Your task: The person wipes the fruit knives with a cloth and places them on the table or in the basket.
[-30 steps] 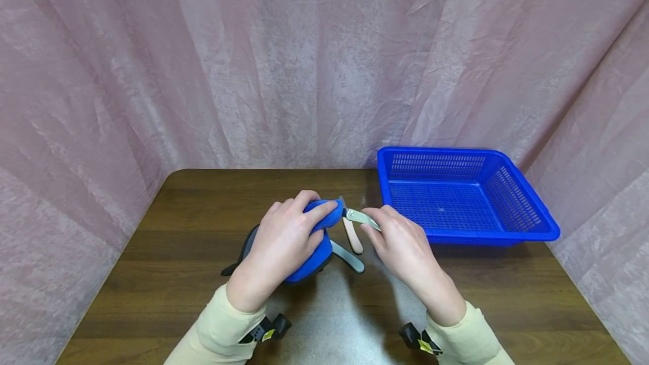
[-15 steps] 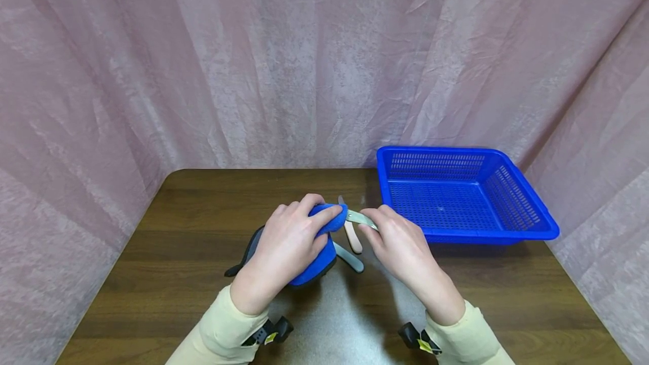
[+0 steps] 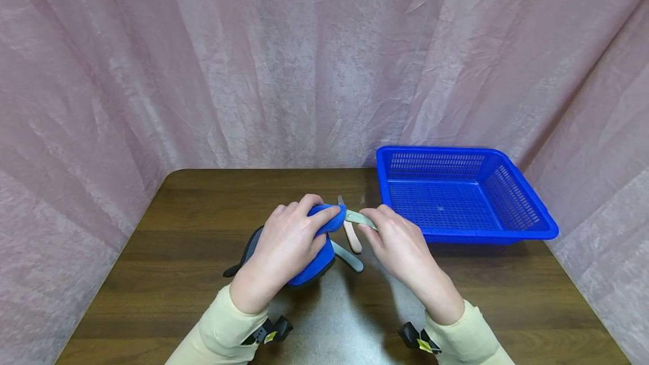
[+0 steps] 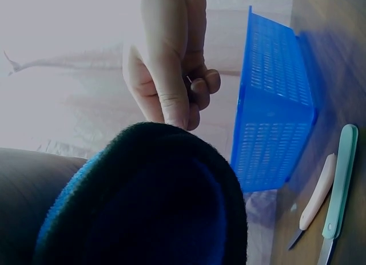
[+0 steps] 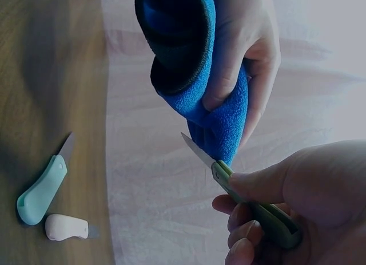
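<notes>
My left hand (image 3: 286, 244) grips a blue cloth (image 5: 229, 125) with dark edging, bunched between thumb and fingers. Part of the cloth hangs below the palm in the head view. In my right hand (image 3: 400, 238) is a folding knife (image 5: 251, 205) with a pale green handle, its blade out and lying against the cloth in the right wrist view. From above, the cloth covers that blade. Two more unfolded knives lie on the table between the hands: a teal-handled knife (image 3: 349, 258) and a pale pink-handled knife (image 3: 352, 236).
A blue plastic basket (image 3: 529, 235) with perforated walls stands at the back right of the brown wooden table (image 3: 192, 207). A pink curtain (image 3: 314, 61) hangs behind the table. Each wrist wears a small black camera (image 3: 276, 328).
The left hand and cloth have shifted slightly right and toward the person, and the cloth has slid along the blade toward the handle. The right hand has hardly moved.
</notes>
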Action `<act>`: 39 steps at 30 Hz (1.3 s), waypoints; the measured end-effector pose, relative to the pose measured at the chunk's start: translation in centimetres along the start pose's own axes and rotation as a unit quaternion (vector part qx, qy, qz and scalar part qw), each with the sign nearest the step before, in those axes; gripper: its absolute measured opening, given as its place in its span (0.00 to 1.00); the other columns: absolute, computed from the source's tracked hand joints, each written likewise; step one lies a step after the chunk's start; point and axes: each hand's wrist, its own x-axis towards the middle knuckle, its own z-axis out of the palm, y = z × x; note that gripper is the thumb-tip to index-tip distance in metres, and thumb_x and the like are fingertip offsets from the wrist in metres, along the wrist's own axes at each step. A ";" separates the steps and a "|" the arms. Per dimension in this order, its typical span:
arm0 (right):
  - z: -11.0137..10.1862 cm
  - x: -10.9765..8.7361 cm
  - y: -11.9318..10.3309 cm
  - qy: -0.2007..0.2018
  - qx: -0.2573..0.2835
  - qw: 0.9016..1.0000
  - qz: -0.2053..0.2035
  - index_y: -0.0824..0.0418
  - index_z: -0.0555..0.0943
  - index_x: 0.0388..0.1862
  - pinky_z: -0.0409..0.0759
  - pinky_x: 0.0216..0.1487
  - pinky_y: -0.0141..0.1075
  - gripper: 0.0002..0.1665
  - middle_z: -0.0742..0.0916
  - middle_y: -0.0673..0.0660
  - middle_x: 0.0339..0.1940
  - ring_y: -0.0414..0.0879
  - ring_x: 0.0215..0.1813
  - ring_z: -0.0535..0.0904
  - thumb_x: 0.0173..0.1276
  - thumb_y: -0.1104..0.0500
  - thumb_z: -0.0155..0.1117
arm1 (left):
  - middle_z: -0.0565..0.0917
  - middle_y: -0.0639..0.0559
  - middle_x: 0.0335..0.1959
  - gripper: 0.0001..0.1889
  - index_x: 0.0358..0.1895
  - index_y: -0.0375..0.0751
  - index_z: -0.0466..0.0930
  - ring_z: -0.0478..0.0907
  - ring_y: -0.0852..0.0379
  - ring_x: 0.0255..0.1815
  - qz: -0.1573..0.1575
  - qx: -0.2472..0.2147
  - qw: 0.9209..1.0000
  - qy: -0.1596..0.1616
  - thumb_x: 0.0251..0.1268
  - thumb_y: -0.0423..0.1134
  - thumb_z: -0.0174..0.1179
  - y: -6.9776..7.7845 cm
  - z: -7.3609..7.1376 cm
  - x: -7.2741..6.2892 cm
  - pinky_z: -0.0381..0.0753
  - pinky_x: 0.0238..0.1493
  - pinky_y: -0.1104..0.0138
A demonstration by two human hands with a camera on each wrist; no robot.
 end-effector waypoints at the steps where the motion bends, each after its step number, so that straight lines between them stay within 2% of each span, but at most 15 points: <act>1: 0.0 0.0 0.0 0.000 0.000 1.000 0.000 0.59 0.90 0.53 0.80 0.33 0.45 0.09 0.85 0.52 0.37 0.46 0.33 0.79 0.78 0.60 0.74 | 0.85 0.44 0.60 0.24 0.68 0.56 0.89 0.89 0.44 0.46 -0.001 0.000 1.000 -0.002 0.69 0.41 0.77 0.0 0.0 0.0 0.85 0.45 0.51; 12: 0.0 0.0 0.0 0.002 -0.001 1.000 -0.001 0.60 0.90 0.54 0.80 0.33 0.45 0.09 0.85 0.52 0.38 0.47 0.34 0.79 0.78 0.60 0.74 | 0.85 0.44 0.62 0.25 0.70 0.58 0.88 0.89 0.44 0.48 -0.022 -0.005 0.999 -0.024 0.70 0.42 0.76 -0.5 -0.2 0.0 0.86 0.47 0.52; 24: 0.0 0.0 0.0 0.003 -0.001 1.000 -0.003 0.59 0.90 0.54 0.79 0.33 0.44 0.09 0.85 0.52 0.37 0.46 0.33 0.78 0.78 0.59 0.74 | 0.85 0.44 0.63 0.26 0.70 0.58 0.88 0.89 0.44 0.49 -0.047 -0.011 0.998 -0.033 0.70 0.40 0.76 -1.3 -0.3 0.0 0.85 0.49 0.51; 33: -0.1 0.0 -0.1 -0.001 0.002 1.000 0.002 0.58 0.90 0.54 0.79 0.32 0.44 0.09 0.85 0.51 0.37 0.45 0.32 0.77 0.79 0.59 0.74 | 0.84 0.44 0.62 0.26 0.70 0.56 0.88 0.89 0.45 0.48 -0.057 -0.013 0.998 -0.028 0.69 0.38 0.76 -1.7 -0.5 -0.2 0.85 0.48 0.50; 39: -0.2 0.0 -0.1 0.001 0.001 1.000 0.000 0.59 0.90 0.54 0.79 0.32 0.44 0.09 0.84 0.52 0.36 0.46 0.32 0.77 0.78 0.59 0.74 | 0.84 0.43 0.63 0.25 0.70 0.55 0.88 0.88 0.43 0.49 -0.065 -0.011 0.997 -0.036 0.70 0.40 0.75 -2.0 -0.5 -0.1 0.85 0.49 0.49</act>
